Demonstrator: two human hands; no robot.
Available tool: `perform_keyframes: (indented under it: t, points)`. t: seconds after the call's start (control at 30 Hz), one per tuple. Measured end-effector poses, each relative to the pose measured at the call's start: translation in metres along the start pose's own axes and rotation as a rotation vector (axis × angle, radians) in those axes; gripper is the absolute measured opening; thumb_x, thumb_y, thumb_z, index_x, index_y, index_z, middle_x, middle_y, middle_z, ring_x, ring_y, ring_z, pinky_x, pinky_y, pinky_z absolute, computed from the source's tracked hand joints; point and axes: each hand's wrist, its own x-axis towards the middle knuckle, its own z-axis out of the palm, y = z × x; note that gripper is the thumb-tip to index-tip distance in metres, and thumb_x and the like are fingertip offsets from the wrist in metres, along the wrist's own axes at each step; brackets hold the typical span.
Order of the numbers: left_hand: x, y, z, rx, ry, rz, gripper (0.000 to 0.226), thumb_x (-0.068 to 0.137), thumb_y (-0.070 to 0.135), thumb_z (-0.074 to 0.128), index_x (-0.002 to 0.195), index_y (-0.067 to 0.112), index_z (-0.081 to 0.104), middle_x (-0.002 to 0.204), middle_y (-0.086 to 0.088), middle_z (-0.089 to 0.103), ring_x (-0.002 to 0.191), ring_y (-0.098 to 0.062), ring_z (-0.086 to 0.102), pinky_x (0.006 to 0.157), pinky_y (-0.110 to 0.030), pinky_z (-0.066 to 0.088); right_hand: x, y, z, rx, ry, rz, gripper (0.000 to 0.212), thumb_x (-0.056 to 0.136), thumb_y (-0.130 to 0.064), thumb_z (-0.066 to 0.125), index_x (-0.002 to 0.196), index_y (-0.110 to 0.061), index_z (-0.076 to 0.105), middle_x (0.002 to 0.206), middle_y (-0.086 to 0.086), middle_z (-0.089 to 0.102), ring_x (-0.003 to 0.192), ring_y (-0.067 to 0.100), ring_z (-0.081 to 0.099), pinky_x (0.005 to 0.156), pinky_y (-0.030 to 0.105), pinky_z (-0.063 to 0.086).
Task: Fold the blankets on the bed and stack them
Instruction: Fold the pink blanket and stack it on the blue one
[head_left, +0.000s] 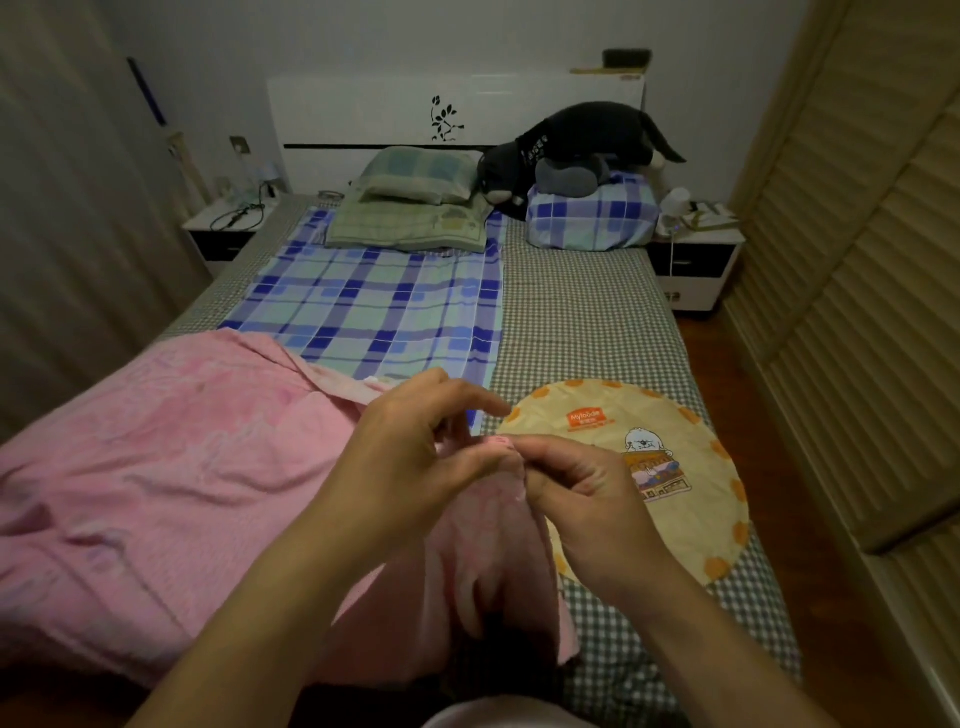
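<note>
A pink blanket (156, 467) lies crumpled over the near left of the bed (582, 322). One corner of it is lifted in front of me. My left hand (415, 447) and my right hand (587, 493) meet there, both pinching that raised corner between thumb and fingers, and the cloth hangs down below them. A blue plaid blanket (374, 306) lies spread flat on the middle of the bed beyond the pink one. A folded blue plaid bundle (592, 213) sits at the head on the right.
A round yellow cushion (675, 426) lies on the bed right of my hands. Green pillows (415, 208) and a dark plush animal (571, 150) are at the headboard. Nightstands (223, 228) flank the bed. A louvred wardrobe (857, 260) lines the right wall.
</note>
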Motion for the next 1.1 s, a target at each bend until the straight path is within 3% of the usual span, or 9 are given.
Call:
perform_keyframes:
  t: [0.07, 0.13, 0.2, 0.27, 0.43, 0.57, 0.73, 0.87, 1.1]
  points:
    - [-0.002, -0.003, 0.001, -0.040, -0.057, -0.008, 0.031, 0.079, 0.052, 0.065, 0.100, 0.029, 0.073, 0.093, 0.013, 0.063, 0.092, -0.006, 0.062, 0.079, -0.019, 0.048, -0.002, 0.000, -0.002, 0.004, -0.035, -0.009, 0.024, 0.092, 0.003, 0.060, 0.110, -0.007, 0.073, 0.108, 0.007, 0.075, 0.106, 0.018, 0.070, 0.088, 0.023, 0.052]
    - [-0.003, -0.006, 0.003, -0.090, -0.080, -0.012, 0.026, 0.082, 0.049, 0.065, 0.091, 0.026, 0.073, 0.087, 0.013, 0.068, 0.086, -0.009, 0.066, 0.076, -0.032, 0.054, -0.004, -0.001, -0.003, 0.003, -0.061, -0.009, 0.024, 0.091, -0.005, 0.059, 0.110, -0.010, 0.073, 0.103, 0.004, 0.076, 0.101, 0.018, 0.070, 0.087, 0.024, 0.052]
    - [-0.002, -0.006, 0.004, -0.047, -0.036, 0.018, 0.025, 0.083, 0.048, 0.065, 0.078, 0.023, 0.068, 0.074, 0.011, 0.066, 0.072, -0.010, 0.064, 0.064, -0.038, 0.053, -0.005, -0.001, -0.003, 0.058, -0.059, 0.037, 0.020, 0.092, -0.008, 0.057, 0.107, -0.014, 0.069, 0.075, 0.001, 0.069, 0.069, 0.026, 0.061, 0.068, 0.027, 0.049]
    - [-0.001, -0.003, 0.002, 0.049, 0.015, 0.089, 0.027, 0.087, 0.046, 0.062, 0.074, 0.022, 0.062, 0.069, 0.012, 0.060, 0.066, -0.008, 0.058, 0.057, -0.035, 0.049, -0.006, 0.000, -0.002, 0.118, -0.051, 0.091, 0.015, 0.093, -0.013, 0.057, 0.108, -0.013, 0.059, 0.059, 0.002, 0.054, 0.057, 0.026, 0.042, 0.057, 0.031, 0.038]
    - [-0.008, -0.005, 0.003, 0.127, 0.129, 0.184, 0.024, 0.097, 0.032, 0.053, 0.085, 0.013, 0.063, 0.079, 0.009, 0.058, 0.069, -0.008, 0.053, 0.060, -0.032, 0.047, 0.000, 0.002, 0.000, -0.026, -0.143, 0.080, 0.041, 0.086, 0.000, 0.069, 0.119, -0.021, 0.057, 0.090, 0.014, 0.073, 0.085, 0.018, 0.066, 0.079, 0.035, 0.053]
    - [-0.014, -0.004, 0.006, 0.069, 0.267, 0.083, 0.021, 0.097, 0.029, 0.052, 0.087, 0.014, 0.060, 0.080, 0.008, 0.057, 0.071, -0.009, 0.053, 0.063, -0.032, 0.046, 0.016, 0.002, -0.007, -0.581, -0.068, -0.181, 0.015, 0.090, -0.004, 0.067, 0.099, -0.015, 0.074, 0.083, -0.011, 0.071, 0.077, 0.002, 0.066, 0.072, 0.023, 0.050]
    - [-0.013, 0.003, -0.008, -0.103, 0.122, -0.080, 0.035, 0.086, 0.052, 0.063, 0.107, 0.025, 0.057, 0.094, 0.014, 0.062, 0.082, -0.010, 0.062, 0.067, -0.023, 0.050, 0.031, -0.028, -0.002, -0.633, -0.004, -0.347, 0.011, 0.094, -0.011, 0.065, 0.096, -0.015, 0.075, 0.081, -0.006, 0.072, 0.074, 0.009, 0.068, 0.066, 0.029, 0.053]
    - [-0.013, 0.004, -0.019, -0.135, 0.114, -0.125, 0.030, 0.084, 0.047, 0.074, 0.100, 0.022, 0.072, 0.085, 0.006, 0.070, 0.077, -0.012, 0.065, 0.066, -0.032, 0.052, 0.037, -0.038, 0.006, -0.828, -0.068, -0.521, 0.011, 0.089, -0.014, 0.067, 0.096, -0.016, 0.075, 0.082, -0.011, 0.071, 0.073, 0.003, 0.065, 0.068, 0.022, 0.050]
    - [-0.018, 0.009, -0.023, -0.729, 0.099, -0.440, 0.020, 0.069, 0.021, 0.077, 0.087, 0.013, 0.075, 0.090, -0.011, 0.073, 0.086, -0.021, 0.067, 0.081, -0.033, 0.054, 0.040, -0.039, -0.002, -0.846, -0.099, -0.547, 0.011, 0.086, -0.010, 0.068, 0.094, -0.014, 0.073, 0.080, -0.009, 0.071, 0.071, 0.004, 0.065, 0.066, 0.022, 0.050]
